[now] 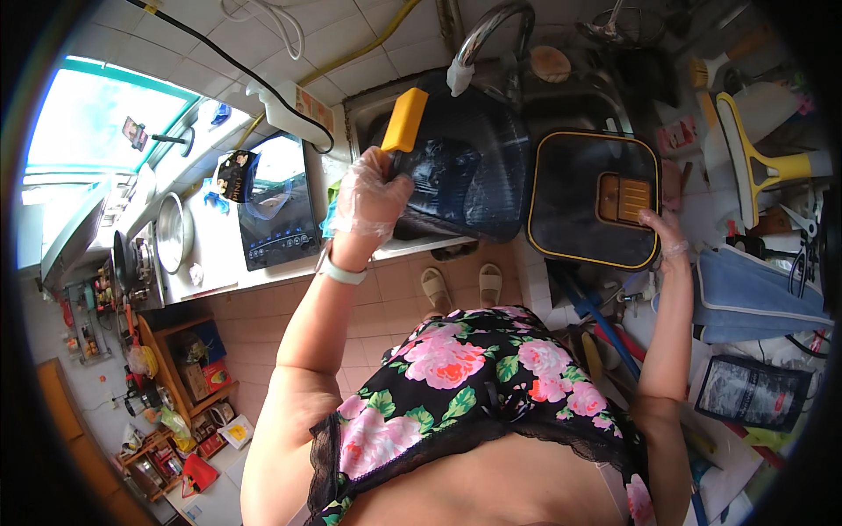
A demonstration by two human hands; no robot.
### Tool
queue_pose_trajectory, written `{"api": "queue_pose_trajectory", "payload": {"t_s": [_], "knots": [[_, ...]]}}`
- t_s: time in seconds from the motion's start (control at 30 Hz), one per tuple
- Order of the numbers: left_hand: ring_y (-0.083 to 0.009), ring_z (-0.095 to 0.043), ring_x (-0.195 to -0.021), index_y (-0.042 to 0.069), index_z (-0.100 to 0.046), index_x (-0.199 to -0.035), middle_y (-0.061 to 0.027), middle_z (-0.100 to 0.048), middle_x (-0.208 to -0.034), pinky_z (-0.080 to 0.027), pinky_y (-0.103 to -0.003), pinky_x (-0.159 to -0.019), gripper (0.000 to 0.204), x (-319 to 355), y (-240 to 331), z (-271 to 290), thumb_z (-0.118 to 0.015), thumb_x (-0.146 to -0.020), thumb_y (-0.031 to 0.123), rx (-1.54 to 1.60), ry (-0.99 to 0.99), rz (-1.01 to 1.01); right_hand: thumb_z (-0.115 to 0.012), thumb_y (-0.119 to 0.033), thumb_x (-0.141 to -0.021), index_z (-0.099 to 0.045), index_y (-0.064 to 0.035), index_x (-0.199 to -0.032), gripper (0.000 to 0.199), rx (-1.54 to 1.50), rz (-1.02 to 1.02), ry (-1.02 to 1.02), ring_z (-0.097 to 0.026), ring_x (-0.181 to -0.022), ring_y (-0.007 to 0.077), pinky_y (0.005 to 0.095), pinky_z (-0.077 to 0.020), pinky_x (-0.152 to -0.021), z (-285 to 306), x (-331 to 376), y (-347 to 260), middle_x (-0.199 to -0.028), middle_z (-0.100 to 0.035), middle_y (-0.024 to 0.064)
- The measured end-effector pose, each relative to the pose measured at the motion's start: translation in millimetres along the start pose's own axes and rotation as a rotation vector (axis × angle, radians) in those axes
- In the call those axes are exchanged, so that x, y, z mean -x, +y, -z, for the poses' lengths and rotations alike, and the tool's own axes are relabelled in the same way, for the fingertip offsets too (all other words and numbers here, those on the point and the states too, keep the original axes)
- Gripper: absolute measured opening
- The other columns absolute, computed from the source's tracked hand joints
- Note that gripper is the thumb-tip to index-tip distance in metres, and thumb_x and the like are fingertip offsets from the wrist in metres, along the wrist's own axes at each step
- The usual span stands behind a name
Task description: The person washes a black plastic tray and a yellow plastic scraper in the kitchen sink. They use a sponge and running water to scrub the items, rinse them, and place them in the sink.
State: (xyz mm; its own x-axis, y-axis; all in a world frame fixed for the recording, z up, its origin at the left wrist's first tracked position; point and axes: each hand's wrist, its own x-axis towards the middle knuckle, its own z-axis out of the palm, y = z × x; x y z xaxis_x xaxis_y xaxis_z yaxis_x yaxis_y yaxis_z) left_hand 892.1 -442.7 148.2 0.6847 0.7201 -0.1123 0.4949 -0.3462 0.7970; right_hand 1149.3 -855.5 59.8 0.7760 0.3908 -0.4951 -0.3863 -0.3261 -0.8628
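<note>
While my gloved left hand is gripping a yellow tool, my fist is hiding its lower end, so I am not making out its full shape. Its yellow part is jutting up from my fingers, before the dark basin in the sink. My right hand is grasping the right edge of a black panel, its thumb lying near the orange inset. Leftward, the white counter is carrying a black cooktop and a steel bowl, with a bright window glaring beyond. Slippers are resting on the tiled floor.
</note>
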Motion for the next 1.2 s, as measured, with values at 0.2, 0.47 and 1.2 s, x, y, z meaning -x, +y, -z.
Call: {"api": "queue_pose_trajectory", "payload": {"t_s": [0.2, 0.47, 1.2], "knots": [[-0.0107, -0.040, -0.060, 0.002, -0.053, -0.084, 0.0001, -0.046, -0.067, -0.040, -0.029, -0.055, 0.017, 23.1, 3.1, 43.5, -0.068, -0.076, 0.007, -0.052, 0.050, 0.013, -0.079, -0.032, -0.081, -0.065, -0.0007, -0.112, 0.047, -0.118, -0.009, -0.207, -0.063, -0.088, 0.0132, 0.0289, -0.0505, -0.081, -21.2, -25.2, 2.2, -0.098, -0.067, 0.0034], [-0.0066, -0.042, -0.063, 0.004, -0.054, -0.087, 0.0026, -0.048, -0.072, -0.039, -0.023, -0.056, 0.012, 36.3, 4.4, 91.0, -0.064, -0.082, 0.003, -0.149, 0.214, 0.033, -0.079, -0.031, -0.082, -0.069, 0.0010, -0.100, 0.038, -0.031, -0.011, -0.337, -0.064, -0.086, 0.0149, 0.0297, -0.0506, -0.078, -90.7, -74.7, 27.7, -0.092, -0.069, 0.0060], [-0.0092, -0.047, -0.069, 0.003, -0.057, -0.094, -0.0002, -0.054, -0.076, -0.043, -0.028, -0.063, 0.013, 44.8, -32.7, 210.7, -0.064, -0.082, 0.004, -0.534, 0.395, 0.101, -0.073, -0.051, -0.087, -0.070, 0.0019, -0.106, 0.057, 0.116, 0.007, -0.714, -0.061, -0.103, 0.0188, 0.0312, -0.0436, -0.093, -270.5, -133.6, 49.2, -0.105, -0.070, 0.0088]]}}
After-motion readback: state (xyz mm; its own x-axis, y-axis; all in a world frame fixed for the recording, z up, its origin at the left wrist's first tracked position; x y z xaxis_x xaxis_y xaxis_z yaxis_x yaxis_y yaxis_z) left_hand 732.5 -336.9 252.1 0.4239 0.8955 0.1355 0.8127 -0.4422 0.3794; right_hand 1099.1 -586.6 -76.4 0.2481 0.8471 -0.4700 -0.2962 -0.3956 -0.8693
